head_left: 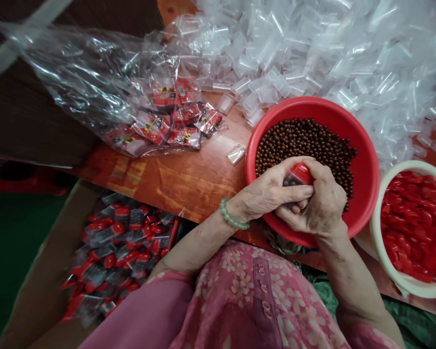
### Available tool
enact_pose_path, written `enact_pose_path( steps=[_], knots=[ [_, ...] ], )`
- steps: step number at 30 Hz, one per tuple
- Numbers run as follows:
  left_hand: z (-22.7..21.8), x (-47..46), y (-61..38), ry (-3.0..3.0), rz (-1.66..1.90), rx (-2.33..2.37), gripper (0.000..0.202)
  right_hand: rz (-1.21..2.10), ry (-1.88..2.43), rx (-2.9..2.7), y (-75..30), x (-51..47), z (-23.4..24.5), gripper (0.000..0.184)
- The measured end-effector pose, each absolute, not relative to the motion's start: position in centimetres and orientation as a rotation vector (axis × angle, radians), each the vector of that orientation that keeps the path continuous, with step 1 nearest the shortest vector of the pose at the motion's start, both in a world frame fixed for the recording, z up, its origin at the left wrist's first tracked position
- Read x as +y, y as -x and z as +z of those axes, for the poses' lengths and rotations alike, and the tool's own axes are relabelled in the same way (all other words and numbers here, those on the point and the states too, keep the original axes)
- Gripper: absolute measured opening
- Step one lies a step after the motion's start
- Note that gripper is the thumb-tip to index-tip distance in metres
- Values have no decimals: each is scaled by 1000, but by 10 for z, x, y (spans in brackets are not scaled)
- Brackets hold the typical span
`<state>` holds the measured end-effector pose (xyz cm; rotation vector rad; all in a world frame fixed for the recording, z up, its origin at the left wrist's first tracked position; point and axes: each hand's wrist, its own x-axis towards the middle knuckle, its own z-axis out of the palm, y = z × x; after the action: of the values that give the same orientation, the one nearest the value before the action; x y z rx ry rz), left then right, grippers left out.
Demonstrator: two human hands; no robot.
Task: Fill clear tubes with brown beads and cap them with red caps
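Over the red basin (365, 194) I hold a small clear plastic container (292, 180) with a red cap (301, 170); dark round balls show through its wall. My left hand (271, 189), with a green bead bracelet (232, 215) at the wrist, is closed round the container's side. My right hand (325, 198) is closed round it from the other side, its fingers at the red cap. The cap sits on the container; whether it is fully pressed down I cannot tell. Brown balls (305, 138) fill much of the basin beneath my hands.
A white bucket (378, 232) of red caps (414, 228) stands at the right. Clear empty containers (276, 58) are heaped behind the basin. A plastic bag (94, 82) with red packets (152, 126) lies at the left. Below the table edge, a cardboard box (54, 271) holds capped containers (123, 242).
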<state>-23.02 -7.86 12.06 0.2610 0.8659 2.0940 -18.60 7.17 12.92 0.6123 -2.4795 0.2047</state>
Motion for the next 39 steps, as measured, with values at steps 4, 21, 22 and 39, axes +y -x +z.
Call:
enact_pose_path(
  steps=[4, 21, 22, 39],
  knots=[
    [120, -77, 230, -271, 2094, 894, 72, 214, -621, -2463, 188, 73, 126, 67],
    [120, -71, 228, -122, 2170, 1025, 56, 668, -584, -2591, 179, 77, 123, 70],
    [121, -71, 227, -106, 2177, 998, 55, 672, -593, -2572, 179, 77, 123, 70],
    [133, -120, 173, -14, 2214, 1353, 65, 674, -995, -2625, 158, 74, 124, 82]
  ],
)
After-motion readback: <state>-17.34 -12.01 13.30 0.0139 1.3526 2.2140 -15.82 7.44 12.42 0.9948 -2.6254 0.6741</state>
